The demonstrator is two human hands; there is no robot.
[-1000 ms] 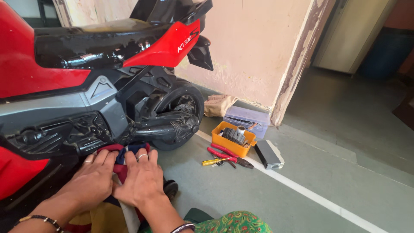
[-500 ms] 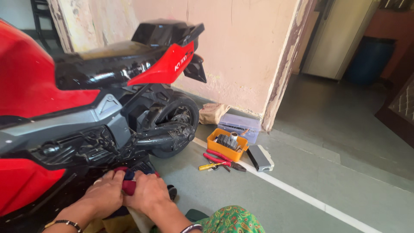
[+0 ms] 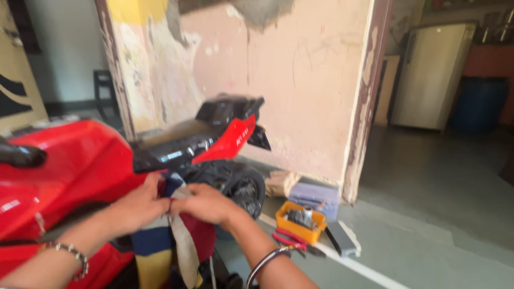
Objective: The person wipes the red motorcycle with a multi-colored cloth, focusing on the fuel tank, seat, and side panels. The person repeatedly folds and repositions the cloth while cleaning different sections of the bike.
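A: We've got both hands up in front of the toy motorbike (image 3: 69, 160) here. Our left hand (image 3: 140, 202) comes in from the lower left, bead bracelet (image 3: 69, 254) on the wrist, fingers curled and pinching the top edge of the striped cloth (image 3: 171, 243).

B: And our right hand (image 3: 206, 203) meets it knuckle to knuckle, metal bangle (image 3: 265, 262) on that wrist, fingers closed on the same cloth edge. The cloth hangs down between the forearms, bands of red, dark blue, yellow and pale grey, just in front of the bike's red side.

A: We can't make out much detail; everything's blurred. The rear wheel (image 3: 246, 190) is half hidden behind our right hand, and the bike's front runs off the left edge.

B: On the floor by the wall we see an orange tray (image 3: 300, 225), red-handled pliers (image 3: 292, 242) beside it, a lilac box (image 3: 316, 195) behind. What's in the tray we can't tell
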